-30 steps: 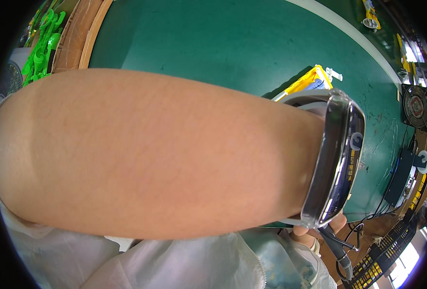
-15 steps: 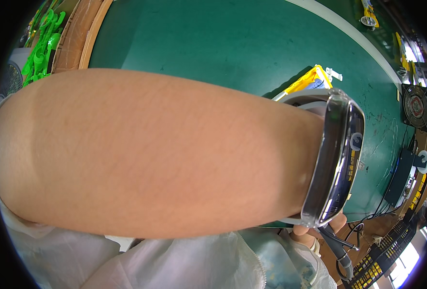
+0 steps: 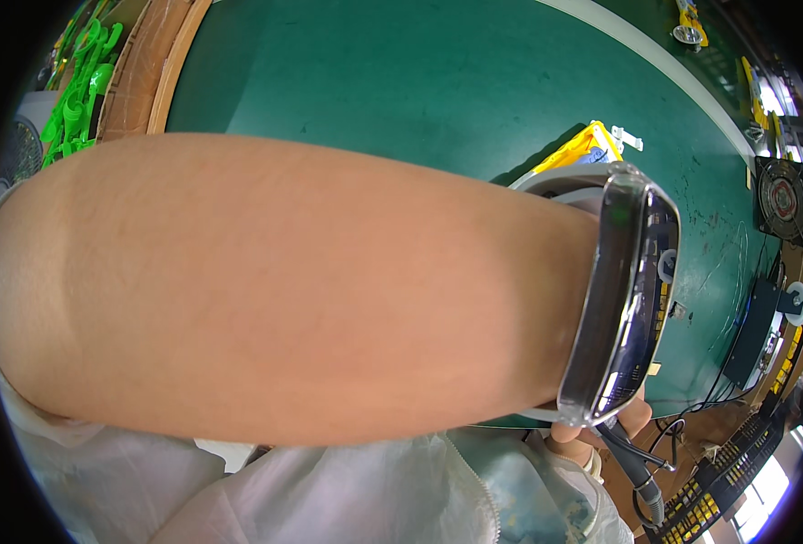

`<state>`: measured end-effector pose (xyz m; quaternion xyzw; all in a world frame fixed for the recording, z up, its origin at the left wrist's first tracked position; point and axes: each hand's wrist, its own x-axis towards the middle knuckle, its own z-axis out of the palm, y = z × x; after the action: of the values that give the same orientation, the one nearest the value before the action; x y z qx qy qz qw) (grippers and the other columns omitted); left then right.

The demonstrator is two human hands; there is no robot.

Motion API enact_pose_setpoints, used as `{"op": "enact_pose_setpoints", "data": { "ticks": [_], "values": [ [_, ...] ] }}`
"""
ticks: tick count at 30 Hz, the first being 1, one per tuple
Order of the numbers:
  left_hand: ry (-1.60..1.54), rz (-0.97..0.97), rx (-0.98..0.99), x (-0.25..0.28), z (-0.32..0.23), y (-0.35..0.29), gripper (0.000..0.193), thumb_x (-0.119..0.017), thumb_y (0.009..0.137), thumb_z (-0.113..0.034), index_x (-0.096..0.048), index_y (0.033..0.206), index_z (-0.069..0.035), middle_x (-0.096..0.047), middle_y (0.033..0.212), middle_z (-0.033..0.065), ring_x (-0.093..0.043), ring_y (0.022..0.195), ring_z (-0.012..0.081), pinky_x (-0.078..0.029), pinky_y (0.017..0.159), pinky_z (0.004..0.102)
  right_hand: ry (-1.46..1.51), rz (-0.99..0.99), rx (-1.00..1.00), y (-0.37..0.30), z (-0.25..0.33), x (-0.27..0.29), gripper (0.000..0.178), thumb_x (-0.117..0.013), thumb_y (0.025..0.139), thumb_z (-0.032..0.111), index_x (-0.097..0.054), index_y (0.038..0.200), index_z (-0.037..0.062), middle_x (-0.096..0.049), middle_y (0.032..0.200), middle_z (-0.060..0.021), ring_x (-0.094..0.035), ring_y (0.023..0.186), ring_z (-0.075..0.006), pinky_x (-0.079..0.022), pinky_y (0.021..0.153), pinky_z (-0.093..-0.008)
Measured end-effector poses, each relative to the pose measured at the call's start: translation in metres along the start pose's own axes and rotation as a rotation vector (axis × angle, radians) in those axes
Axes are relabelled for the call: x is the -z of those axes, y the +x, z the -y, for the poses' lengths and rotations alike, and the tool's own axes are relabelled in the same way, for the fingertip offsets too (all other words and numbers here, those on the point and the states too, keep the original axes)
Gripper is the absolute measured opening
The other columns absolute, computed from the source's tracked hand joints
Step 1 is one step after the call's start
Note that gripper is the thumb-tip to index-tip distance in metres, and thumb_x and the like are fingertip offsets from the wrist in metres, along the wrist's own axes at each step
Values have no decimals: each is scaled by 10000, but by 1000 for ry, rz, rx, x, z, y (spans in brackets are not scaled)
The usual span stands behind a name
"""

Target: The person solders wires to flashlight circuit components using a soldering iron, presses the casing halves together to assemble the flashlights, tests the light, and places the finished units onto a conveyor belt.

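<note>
My left forearm [image 3: 311, 290] stretches across the whole view from left to right, close to the camera. A smartwatch in a clear case [image 3: 628, 299] sits on its wrist. The left hand beyond the watch is hidden, so its fingers do not show. Below the watch, part of my right hand [image 3: 575, 437] shows, its fingers closed around a dark corded pen-like tool [image 3: 635, 467]. The tool's tip is behind the watch. Just past the wrist, a yellow plastic piece [image 3: 583, 150] with a blue part and a white end lies on the green table mat [image 3: 374, 72], partly covered by my arm.
At far left, bright green plastic parts [image 3: 79, 100] fill a cardboard box [image 3: 134, 77]. On the right stand a square fan [image 3: 782, 199] and a dark box-shaped device [image 3: 753, 335] with cables. A black and yellow rack [image 3: 728, 471] is at lower right.
My left wrist and watch have shifted slightly to the left. The right hand, the tool and the yellow piece look unmoved.
</note>
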<state>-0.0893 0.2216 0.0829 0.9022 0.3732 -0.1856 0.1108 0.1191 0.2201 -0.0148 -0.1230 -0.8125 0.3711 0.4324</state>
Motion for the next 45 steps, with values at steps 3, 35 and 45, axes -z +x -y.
{"op": "enact_pose_setpoints", "data": {
  "ticks": [3, 35, 45],
  "values": [
    [3, -12, 4, -4, 0, 0, 126, -660, 801, -217, -743, 866, -149, -691, 887, -5, -595, 952, 167, -467, 814, 277, 2, 24, -12, 0, 0, 1, 369, -739, 712, 216, -496, 886, 1, -551, 686, -119, -536, 441, -219, -431, 387, -302],
    [39, -142, 29, -20, 1, -16, 60, -674, 729, -164, -721, 725, -127, -682, 811, 17, -588, 891, 178, -479, 787, 273, 36, -26, 35, -1, -4, -4, 366, -752, 710, 213, -517, 884, -6, -560, 689, -117, -535, 440, -214, -435, 383, -299],
    [46, -187, -9, -20, 0, -14, 49, -679, 711, -149, -715, 693, -121, -679, 793, 23, -589, 878, 180, -485, 779, 273, -62, -1, -43, 8, 9, -2, 346, -741, 652, 159, -524, 882, 19, -567, 728, -97, -562, 490, -223, -416, 412, -305]
  ]
}}
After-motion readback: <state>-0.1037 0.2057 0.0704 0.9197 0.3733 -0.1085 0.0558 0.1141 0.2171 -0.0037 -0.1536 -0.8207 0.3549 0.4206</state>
